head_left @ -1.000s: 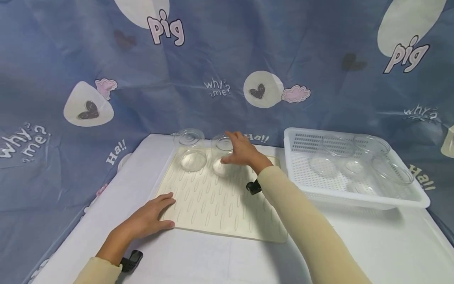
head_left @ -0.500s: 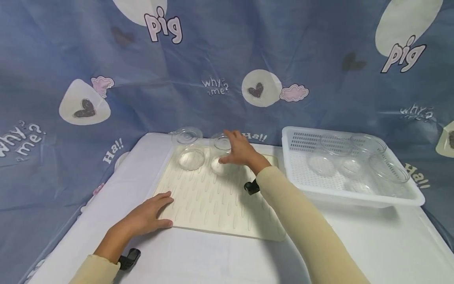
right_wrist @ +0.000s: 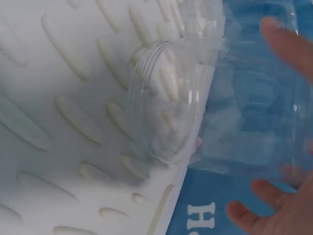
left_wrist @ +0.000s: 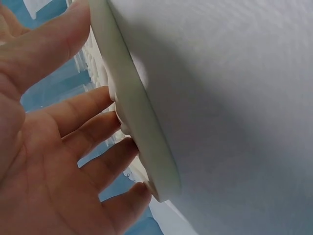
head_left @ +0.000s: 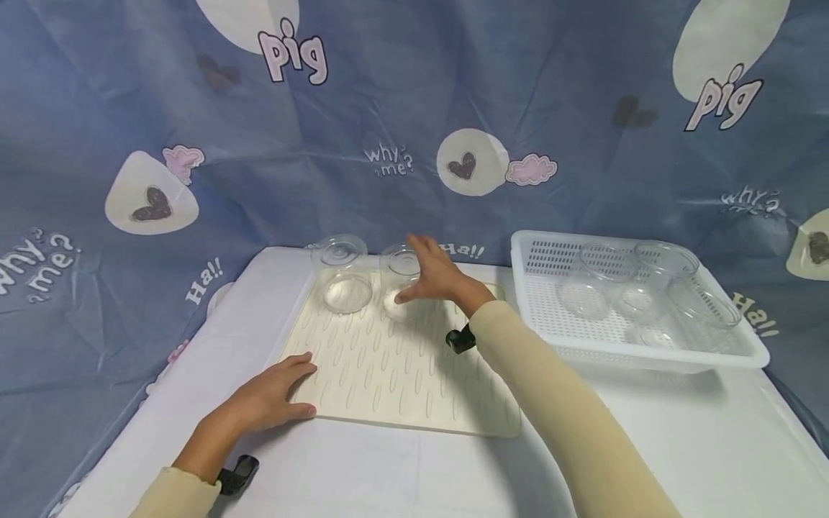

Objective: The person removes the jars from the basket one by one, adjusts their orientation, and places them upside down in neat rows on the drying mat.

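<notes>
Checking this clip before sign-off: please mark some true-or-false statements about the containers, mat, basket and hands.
1. Two clear containers stand on the mat. True.
2. The left hand touches the mat's edge. True.
3. The white basket also holds clear containers. True.
4. In the head view, the white basket is left of the mat. False: it is to the right.
5. The right hand is inside the white basket. False: it is at a container on the mat.

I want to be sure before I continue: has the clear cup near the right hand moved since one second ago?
No, not visibly: in the head view, the clear cup stays in the same place on the cream mat, beside the other cup.
</notes>
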Motion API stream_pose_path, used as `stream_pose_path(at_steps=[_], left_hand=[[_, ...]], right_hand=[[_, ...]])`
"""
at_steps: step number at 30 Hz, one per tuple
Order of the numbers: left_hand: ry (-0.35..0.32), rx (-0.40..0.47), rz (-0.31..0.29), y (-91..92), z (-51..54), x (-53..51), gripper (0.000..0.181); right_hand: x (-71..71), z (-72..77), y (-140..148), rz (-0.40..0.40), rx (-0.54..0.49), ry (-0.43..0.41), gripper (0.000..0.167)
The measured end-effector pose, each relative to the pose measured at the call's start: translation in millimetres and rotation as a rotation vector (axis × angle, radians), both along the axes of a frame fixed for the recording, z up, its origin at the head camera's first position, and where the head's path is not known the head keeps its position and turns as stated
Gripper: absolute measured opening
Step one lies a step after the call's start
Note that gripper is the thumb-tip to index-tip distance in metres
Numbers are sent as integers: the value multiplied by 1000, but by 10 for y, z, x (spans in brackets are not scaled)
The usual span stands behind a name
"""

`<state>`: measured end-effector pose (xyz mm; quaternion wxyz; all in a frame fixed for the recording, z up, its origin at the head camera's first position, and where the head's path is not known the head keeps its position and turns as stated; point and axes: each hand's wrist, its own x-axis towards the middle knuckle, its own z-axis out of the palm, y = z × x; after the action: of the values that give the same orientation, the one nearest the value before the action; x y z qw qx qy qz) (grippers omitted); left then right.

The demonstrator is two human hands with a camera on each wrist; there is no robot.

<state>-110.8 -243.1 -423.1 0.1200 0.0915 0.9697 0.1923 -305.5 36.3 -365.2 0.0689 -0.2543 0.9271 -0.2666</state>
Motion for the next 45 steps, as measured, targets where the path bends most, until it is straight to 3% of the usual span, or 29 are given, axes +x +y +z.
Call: stream_pose_path(at_steps=[9,18,23,31,38,45], left_hand=[[21,4,-23,-2,-21,-28,75],[11,12,-22,-11,-38,-52,77],[15,15,-36,8,-51,-44,76],[28,-3,-53,-17,-32,-35,77],[33,-22,-47,-47,-42,-56,79],[16,-10,-56,-21,-43,-95,79]], right_hand=[[135,230,250,51,-55,90,114],[302,556,675,70,18,117,93],[387,668,959,91,95,177,86],[540,896,1474,50,163,237,76],[610,863,1809,32,213,270,69],[489,851,2189,-87,272,252,67]])
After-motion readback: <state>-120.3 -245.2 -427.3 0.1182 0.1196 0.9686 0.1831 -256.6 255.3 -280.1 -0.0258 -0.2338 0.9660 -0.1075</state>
